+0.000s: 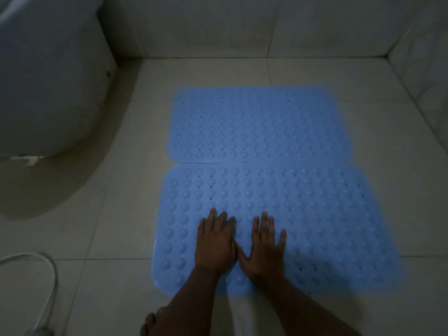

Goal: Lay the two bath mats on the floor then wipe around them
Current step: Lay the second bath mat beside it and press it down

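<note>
The tiled floor (121,190) fills most of the dim view, meeting pale tiled walls (218,25) at the far edge and along the right. A white toilet (48,81) bulks at the upper left, its base curving down onto the tiles. Two blue studded bath mats lie flat in the middle of the floor, long edges touching: the far mat (259,124) toward the back wall, the near mat (327,214) closer to the person and reaching a little further out on both sides. Both forearms come in from the bottom edge and angle toward each other. The left hand (215,243) rests palm down on the near mat, fingers straight and close together, gripping nothing. The right hand (265,248) lies flat just beside it, fingers slightly spread, thumb meeting the left hand's thumb, also holding nothing. A white hose (52,275) loops at the lower left, and toes (149,323) of a bare foot show near the bottom edge.
</note>
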{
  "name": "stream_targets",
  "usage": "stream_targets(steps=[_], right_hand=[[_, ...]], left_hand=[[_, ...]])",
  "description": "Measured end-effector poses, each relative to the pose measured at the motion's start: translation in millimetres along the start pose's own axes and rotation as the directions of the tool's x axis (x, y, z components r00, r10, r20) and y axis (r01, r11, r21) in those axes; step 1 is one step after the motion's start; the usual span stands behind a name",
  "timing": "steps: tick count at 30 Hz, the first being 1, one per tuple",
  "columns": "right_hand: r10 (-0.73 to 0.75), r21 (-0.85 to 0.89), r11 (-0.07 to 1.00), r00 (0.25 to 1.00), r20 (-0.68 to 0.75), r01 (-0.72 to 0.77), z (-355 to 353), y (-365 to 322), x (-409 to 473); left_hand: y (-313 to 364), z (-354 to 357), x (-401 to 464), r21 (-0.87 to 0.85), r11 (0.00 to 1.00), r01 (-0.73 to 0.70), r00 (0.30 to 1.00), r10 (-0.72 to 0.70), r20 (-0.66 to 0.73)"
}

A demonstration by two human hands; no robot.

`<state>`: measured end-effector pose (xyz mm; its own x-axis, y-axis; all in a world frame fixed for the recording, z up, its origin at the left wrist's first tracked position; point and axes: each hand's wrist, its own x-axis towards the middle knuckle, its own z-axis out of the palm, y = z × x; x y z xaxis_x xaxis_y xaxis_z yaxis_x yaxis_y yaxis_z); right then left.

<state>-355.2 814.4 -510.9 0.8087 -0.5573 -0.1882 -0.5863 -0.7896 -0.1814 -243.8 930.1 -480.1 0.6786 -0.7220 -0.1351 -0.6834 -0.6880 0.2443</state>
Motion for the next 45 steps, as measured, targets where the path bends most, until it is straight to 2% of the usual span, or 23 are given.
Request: stream_targets(steps=[4, 7, 9, 11, 14, 18, 21, 23, 25, 31, 34, 38, 39, 42, 45], right_hand=[[-0.003, 0.073, 0.997, 0.983, 0.185, -0.011, -21.1, 2.5, 6.8], [0.015, 0.151, 0.985, 0.915, 0.402, -0.082, -58.1, 3.3, 31.3], [-0.007, 0.223, 0.968, 0.879, 0.476, -0.113, -83.3, 7.7, 47.7], [-0.009, 0.306, 0.943, 0.91, 0.415, -0.13, -99.7, 20.7, 60.7], [0.05, 0.378, 0.917, 0.977, 0.208, -0.127, -111.7, 32.4, 75.5], [0.002, 0.423, 0.906, 0.999, 0.051, -0.023, -99.2, 32.2, 96.0], [-0.076, 0.397, 0.912, 0.993, -0.089, 0.105, -79.3, 35.6, 102.1], [-0.152, 0.352, 0.91, 0.967, -0.203, 0.218, -61.2, 39.4, 107.9], [-0.213, 0.311, 0.905, 0.943, -0.257, 0.289, -50.8, 41.2, 109.1], [-0.172, 0.213, 0.945, 0.931, -0.322, 0.248, -57.9, 48.3, 103.2], [-0.127, 0.203, 0.961, 0.951, -0.282, 0.188, -75.4, 47.5, 99.5], [-0.005, 0.182, 0.983, 1.0, -0.01, 0.006, -109.0, 31.3, 88.7], [0.011, 0.185, 0.983, 0.998, 0.056, -0.021, -115.4, 25.0, 85.7], [-0.003, 0.223, 0.974, 0.987, 0.159, -0.033, -121.9, 1.8, 68.0], [-0.118, 0.221, 0.972, 0.983, 0.143, 0.085, -94.8, -32.2, 37.9]], left_hand=[[1.8, -12.1, -3.3, -0.001, 1.0, 0.026, 0.999, -0.026, 0.033], [6.4, -16.7, -4.9, 0.0, 1.0, 0.027, 0.999, -0.027, 0.043], [10.4, -20.2, -9.6, -0.002, 1.0, 0.03, 0.999, -0.029, 0.033], [16.6, -21.8, -11.8, -0.006, 1.0, 0.018, 1.0, -0.018, 0.019], [18.2, -8.2, -12.5, 0.008, 0.998, -0.062, 0.998, 0.062, -0.03], [20.7, 21.1, -8.8, 0.022, 0.984, -0.176, 0.984, 0.176, -0.02], [25.6, 35.9, -9.4, 0.012, 0.988, -0.152, 0.988, 0.152, -0.007], [25.0, 41.6, -6.6, 0.014, 0.991, -0.13, 0.991, 0.13, -0.001], [24.4, 42.3, -7.1, 0.028, 0.993, -0.118, 0.993, 0.118, 0.006], [24.5, 42.8, -7.9, -0.013, 0.992, -0.129, 0.99, 0.129, 0.061], [25.5, 37.7, -5.1, -0.051, 0.992, -0.118, 0.977, 0.125, 0.174], [19.8, 9.5, 11.3, -0.099, 0.99, -0.1, 0.901, 0.133, 0.413], [15.4, -4.1, 17.6, -0.132, 0.988, -0.079, 0.896, 0.128, 0.424], [-6.0, -40.7, 18.6, -0.324, 0.94, 0.107, 0.979, -0.043, 0.198], [-37.2, -49.8, -1.9, -0.269, 0.956, 0.121, 0.992, -0.125, 0.003]])
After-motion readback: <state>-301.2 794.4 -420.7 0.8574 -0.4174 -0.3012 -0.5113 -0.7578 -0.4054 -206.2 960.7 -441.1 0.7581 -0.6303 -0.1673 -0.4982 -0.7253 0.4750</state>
